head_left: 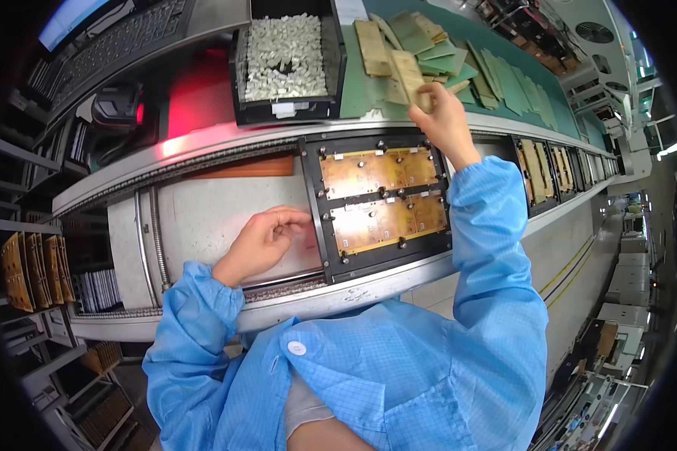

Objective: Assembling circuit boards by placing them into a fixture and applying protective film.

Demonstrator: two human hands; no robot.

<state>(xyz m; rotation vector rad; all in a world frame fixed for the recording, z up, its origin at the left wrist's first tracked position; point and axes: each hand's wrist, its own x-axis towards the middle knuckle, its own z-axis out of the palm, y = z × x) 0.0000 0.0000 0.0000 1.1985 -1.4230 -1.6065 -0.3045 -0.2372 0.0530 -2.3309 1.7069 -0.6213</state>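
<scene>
blue gridded smock (421, 368) | gathered cuffs (224, 275) | round white button (296, 348)

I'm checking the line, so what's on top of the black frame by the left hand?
Two amber panels sit on the black frame, with small dark knobs around them. The panels cover whatever lies beneath them.

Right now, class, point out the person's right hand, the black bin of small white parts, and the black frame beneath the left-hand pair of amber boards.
Right hand (451, 125): head view, back of the hand.
Black bin (256, 113): head view, front wall.
Black frame (372, 261): head view, near bar.
</scene>
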